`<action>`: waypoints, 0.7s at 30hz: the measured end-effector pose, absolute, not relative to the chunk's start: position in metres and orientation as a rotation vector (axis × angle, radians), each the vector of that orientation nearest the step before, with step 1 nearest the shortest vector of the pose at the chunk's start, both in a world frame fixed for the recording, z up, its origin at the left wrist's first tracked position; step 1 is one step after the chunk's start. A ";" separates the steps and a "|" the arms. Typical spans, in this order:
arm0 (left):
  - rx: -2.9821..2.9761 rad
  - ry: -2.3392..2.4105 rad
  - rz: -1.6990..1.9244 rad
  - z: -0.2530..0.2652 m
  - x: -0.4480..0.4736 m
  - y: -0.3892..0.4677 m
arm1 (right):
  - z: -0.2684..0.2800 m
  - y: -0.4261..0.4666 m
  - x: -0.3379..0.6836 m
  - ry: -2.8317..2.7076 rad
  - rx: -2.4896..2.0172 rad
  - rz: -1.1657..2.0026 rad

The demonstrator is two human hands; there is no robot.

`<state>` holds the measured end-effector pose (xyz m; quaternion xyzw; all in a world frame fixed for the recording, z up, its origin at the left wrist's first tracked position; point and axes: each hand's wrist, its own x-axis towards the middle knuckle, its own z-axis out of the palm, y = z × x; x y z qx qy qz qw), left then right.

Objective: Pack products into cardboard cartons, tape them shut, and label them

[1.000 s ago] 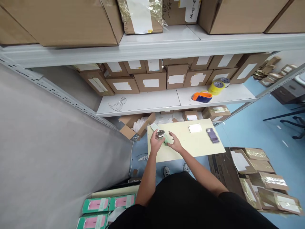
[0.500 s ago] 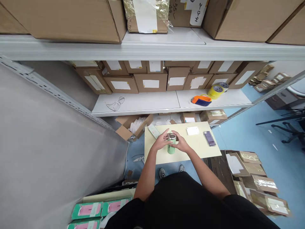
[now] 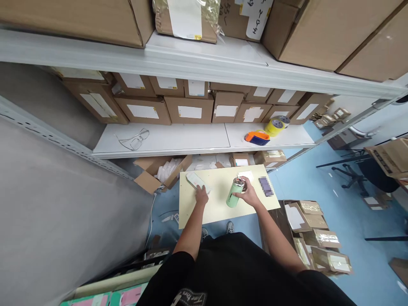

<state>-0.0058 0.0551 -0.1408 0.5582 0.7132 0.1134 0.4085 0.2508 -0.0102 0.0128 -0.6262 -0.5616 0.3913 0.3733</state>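
My right hand (image 3: pixel 249 195) is wrapped round the upper side of a mint-green tumbler (image 3: pixel 233 197) with a shiny metal-looking top. The tumbler tilts a little on or just above the pale yellow tabletop (image 3: pixel 216 208). To the left, my left hand (image 3: pixel 201 196) is closed at the near end of a flat, whitish packet (image 3: pixel 194 180), which lies at a slant on the table. Beyond the tumbler is a small white card or stack of paper (image 3: pixel 246 174), partly behind my right hand. A pixelated purple item (image 3: pixel 266 186) lies at the table's right end.
A shelf (image 3: pixel 181 135) behind the table bears eyeglasses (image 3: pixel 135 141), an orange and blue tape dispenser (image 3: pixel 256 137), yellow tape rolls (image 3: pixel 274 127) and labelled cartons (image 3: pixel 189 111). An open carton (image 3: pixel 165 168) stands at the left; a box of parcels (image 3: pixel 318 233) sits right.
My left hand has left the tumbler and moved left to the whitish packet. My right hand keeps the tumbler, now tilted and slightly further right on the table. The view has shifted.
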 end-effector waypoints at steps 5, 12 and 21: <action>1.466 1.853 0.358 -0.145 0.005 0.037 | 0.010 -0.009 0.256 -1.408 -1.621 0.997; 0.976 2.065 0.725 -0.158 -0.042 0.035 | 0.011 -0.006 0.254 -1.469 -1.621 0.981; 1.095 1.992 0.554 -0.156 -0.055 0.063 | 0.010 -0.001 0.246 -1.484 -1.654 1.005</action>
